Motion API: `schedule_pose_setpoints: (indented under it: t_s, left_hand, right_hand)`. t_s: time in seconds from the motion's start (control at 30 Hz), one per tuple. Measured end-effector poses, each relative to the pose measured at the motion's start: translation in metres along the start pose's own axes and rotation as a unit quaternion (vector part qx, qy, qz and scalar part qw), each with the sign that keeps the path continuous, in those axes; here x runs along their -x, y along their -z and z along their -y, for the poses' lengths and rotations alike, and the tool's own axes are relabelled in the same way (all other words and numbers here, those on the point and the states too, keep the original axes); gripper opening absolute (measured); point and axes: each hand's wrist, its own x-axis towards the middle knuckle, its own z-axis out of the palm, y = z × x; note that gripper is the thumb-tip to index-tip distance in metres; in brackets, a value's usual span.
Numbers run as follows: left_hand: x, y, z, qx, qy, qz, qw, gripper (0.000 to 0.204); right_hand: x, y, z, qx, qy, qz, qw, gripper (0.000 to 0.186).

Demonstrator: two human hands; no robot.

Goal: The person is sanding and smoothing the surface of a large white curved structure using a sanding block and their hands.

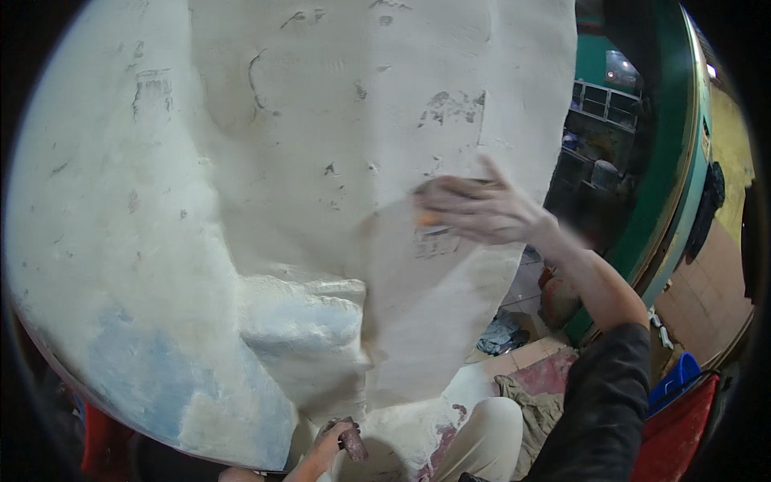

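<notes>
A large whitish moulded form [297, 217], with filler-like coating, grey worn marks and bluish patches, fills most of the head view. My right hand [486, 210] lies over its right-hand face, fingers stretched and smeared by motion. Beneath those fingers is a flat, dark grey piece with an orange patch [428, 218], pressed on the surface; its kind is too blurred to make out. Low in the middle, my left hand [328, 444] is closed on a small reddish-brown block [353, 443], just under the form's lower edge. Most of the left fingers are hidden.
A green post [671, 193] and shelving [606, 104] stand at the right. Crumpled cloth [503, 331] lies on the floor beyond the form. A blue bucket [676, 379] and a red chair-like piece [679, 434] are at lower right, beside my right arm.
</notes>
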Motion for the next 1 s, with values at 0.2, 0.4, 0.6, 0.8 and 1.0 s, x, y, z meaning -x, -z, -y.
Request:
schedule_pose_setpoints:
  t_s: [0.2, 0.4, 0.6, 0.8, 1.0]
  left_hand:
    - [-0.003, -0.007, -0.014, 0.016, -0.014, 0.072, 0.997, 0.032]
    - [-0.003, -0.008, 0.003, -0.03, 0.028, 0.002, 0.999, 0.033]
    - [0.006, -0.003, -0.02, 0.023, -0.032, 0.033, 0.999, 0.031]
    - [0.006, -0.013, -0.007, 0.035, 0.008, 0.071, 0.997, 0.034]
    - [0.013, -0.011, -0.016, 0.01, -0.032, 0.037, 0.999, 0.035]
  right_hand:
    - [0.04, 0.003, -0.017, 0.063, -0.053, 0.01, 0.997, 0.051]
    - [-0.054, 0.009, 0.017, 0.053, 0.072, 0.0, 0.996, 0.047]
    - [0.036, 0.002, -0.024, 0.123, -0.14, -0.062, 0.98, 0.052]
    - [-0.05, -0.014, 0.051, 0.033, -0.392, -0.169, 0.904, 0.059]
    - [-0.113, -0.017, 0.124, -0.046, -0.218, -0.149, 0.964, 0.06]
